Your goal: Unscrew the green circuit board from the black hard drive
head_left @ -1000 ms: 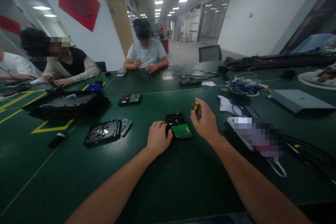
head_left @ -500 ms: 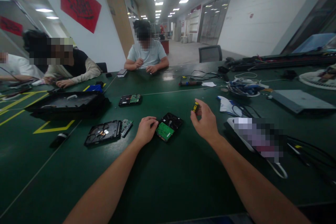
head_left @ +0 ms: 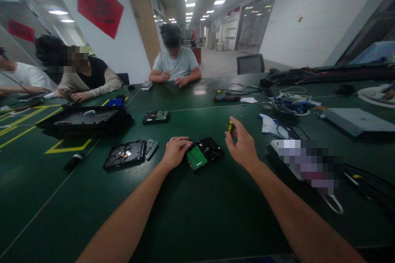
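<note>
A black hard drive (head_left: 211, 148) with a green circuit board (head_left: 196, 158) on its upper side lies turned at an angle on the table before me. At its left corner is my left hand (head_left: 175, 153), its fingers closed on the drive's edge. To the right of the drive, my right hand (head_left: 242, 141) pinches a short yellow-and-black screwdriver (head_left: 230, 127) above the table, apart from the drive. The screwdriver's tip cannot be made out. Left of my left hand lie another hard drive (head_left: 125, 154) and a loose circuit board (head_left: 152, 148).
A third hard drive (head_left: 156, 116) lies farther back, near a black tray (head_left: 83, 119). On the right are a power strip (head_left: 293, 160), partly blurred, a grey metal box (head_left: 358, 120) and bundled cables (head_left: 290, 103). Co-workers sit across and at the left, including a person in light blue (head_left: 175, 63).
My left hand has shifted left and turned the hard drive, so its green board now faces left. The right hand has kept the screwdriver in nearly the same place.
</note>
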### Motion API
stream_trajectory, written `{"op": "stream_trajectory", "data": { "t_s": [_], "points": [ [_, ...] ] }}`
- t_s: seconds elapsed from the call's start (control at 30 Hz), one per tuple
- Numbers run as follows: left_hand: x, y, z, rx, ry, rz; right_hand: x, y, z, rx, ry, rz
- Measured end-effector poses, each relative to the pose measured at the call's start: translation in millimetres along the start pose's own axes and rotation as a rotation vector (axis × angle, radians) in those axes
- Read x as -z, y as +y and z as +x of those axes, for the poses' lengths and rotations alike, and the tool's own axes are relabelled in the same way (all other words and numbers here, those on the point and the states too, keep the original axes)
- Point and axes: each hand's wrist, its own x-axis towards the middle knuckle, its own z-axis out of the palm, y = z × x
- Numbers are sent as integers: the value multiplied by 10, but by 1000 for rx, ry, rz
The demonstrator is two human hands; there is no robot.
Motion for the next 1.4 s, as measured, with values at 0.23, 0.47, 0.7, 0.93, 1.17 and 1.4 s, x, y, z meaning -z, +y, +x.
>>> {"op": "stream_trajectory", "data": {
  "t_s": [0.23,0.47,0.7,0.93,1.17,1.4],
  "points": [
    [111,285,-365,120,63,4,-27,31,-4,17,43,-30],
    [33,406,-553,36,-69,74,-36,7,-10,36,45,-21],
    [-3,368,-508,-33,-61,77,-28,-7,-8,5,43,-31],
    [-20,402,-314,-185,-195,-31,-35,-10,0,4,32,-34],
    [-70,503,-125,-226,-292,-81,2,70,24,2,71,-61],
    [-124,505,-196,-240,-238,-63,145,26,119,24,273,-89]
  ]
}}
